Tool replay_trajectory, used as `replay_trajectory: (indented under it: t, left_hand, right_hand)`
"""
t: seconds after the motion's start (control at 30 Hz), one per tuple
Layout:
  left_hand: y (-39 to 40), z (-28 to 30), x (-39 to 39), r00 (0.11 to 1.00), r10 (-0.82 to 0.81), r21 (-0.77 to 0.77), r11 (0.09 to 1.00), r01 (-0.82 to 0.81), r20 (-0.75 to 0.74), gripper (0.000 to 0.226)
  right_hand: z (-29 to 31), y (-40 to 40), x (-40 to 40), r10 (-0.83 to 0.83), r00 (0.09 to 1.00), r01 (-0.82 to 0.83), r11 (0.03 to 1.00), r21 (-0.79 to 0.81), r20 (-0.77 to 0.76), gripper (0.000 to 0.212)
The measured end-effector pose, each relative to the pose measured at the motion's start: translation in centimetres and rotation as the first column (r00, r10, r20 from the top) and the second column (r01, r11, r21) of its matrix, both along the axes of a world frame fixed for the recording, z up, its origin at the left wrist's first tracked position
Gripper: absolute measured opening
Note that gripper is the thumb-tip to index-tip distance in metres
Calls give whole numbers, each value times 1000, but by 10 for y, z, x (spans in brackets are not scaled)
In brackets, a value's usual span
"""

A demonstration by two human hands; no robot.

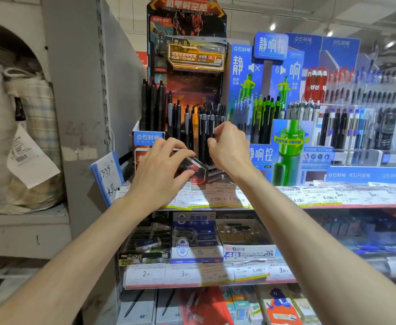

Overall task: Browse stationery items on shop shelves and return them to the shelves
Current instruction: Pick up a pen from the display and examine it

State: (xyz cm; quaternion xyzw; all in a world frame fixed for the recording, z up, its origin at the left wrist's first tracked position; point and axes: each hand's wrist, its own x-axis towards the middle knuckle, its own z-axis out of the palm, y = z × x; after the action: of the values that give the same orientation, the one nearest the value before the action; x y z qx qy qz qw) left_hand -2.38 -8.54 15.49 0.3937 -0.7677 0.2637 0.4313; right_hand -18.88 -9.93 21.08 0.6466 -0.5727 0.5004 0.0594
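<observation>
The shop shelf (250, 205) runs off the right edge, its far end blurred; price tags along its front lip are only partly legible. On it stands the dark mech-themed pen display (187, 66), its base hidden behind both hands. Right of that display the blue pen display (262, 95) blurs into further racks. Below the mech display sit eraser boxes (197, 240). The left hand (161, 165) curls over the display's front panel, fingertips gripping its edge. The right hand (229, 146) pinches a dark pen (211, 127) standing in the display; its lower barrel is hidden.
</observation>
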Motion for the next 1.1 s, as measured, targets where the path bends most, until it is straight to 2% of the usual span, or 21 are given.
replay_trajectory:
  t: [0.13, 0.33, 0.43, 0.57, 0.7, 0.8, 0.93, 1.1]
  left_hand:
    - [1, -1, -1, 1000, -4, -1, 1000, 4, -14, 40]
    - [2, -1, -2, 1000, 0, 5, 1000, 0, -31, 39]
    - [3, -2, -3, 999, 4, 8, 1000, -4, -50, 39]
    - [4, -3, -4, 998, 2, 11, 1000, -2, -62, 39]
    - [9, -6, -2, 996, -30, 36, 999, 33, -87, 40]
    - [19, -12, 1, 990, -83, 83, 992, 92, -111, 39]
    - [39, -25, 10, 976, -130, 93, 985, 148, -176, 35]
    - [73, -54, 17, 935, -186, 32, 978, 205, -303, 24]
  right_hand:
    - [-6, 1, 1, -38, 998, 40, 998, 44, -55, 9]
    - [-6, 0, 1, -61, 996, 64, 996, 60, -58, 29]
    - [-10, 0, 4, -72, 996, 75, 996, 47, -59, 22]
    - [-15, 2, 3, -59, 997, 62, 997, 48, -53, 28]
    - [-19, 19, -2, 6, 997, 1, 996, 85, -82, 20]
    - [-28, 38, -8, 73, 993, -65, 993, 95, -92, 42]
    - [-53, 65, -22, 139, 985, -138, 990, 17, -101, 44]
    - [-100, 101, -42, 169, 982, -183, 958, -221, -79, 28]
